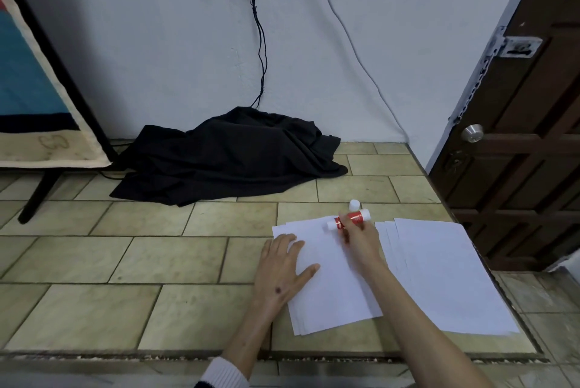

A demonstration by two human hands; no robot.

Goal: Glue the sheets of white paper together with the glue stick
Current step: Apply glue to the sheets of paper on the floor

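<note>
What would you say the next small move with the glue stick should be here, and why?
Probably draw the glue stick along the far edge of the left paper stack. The right hand grips the stick sideways near that edge, its white cap appears to lie off on the floor, and the left hand presses flat on the sheet to steady it. A second stack waits to the right.

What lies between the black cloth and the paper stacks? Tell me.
In the head view, only bare floor tiles lie between the black cloth and the paper stacks, apart from the white glue cap standing by the stacks' far edge.
</note>
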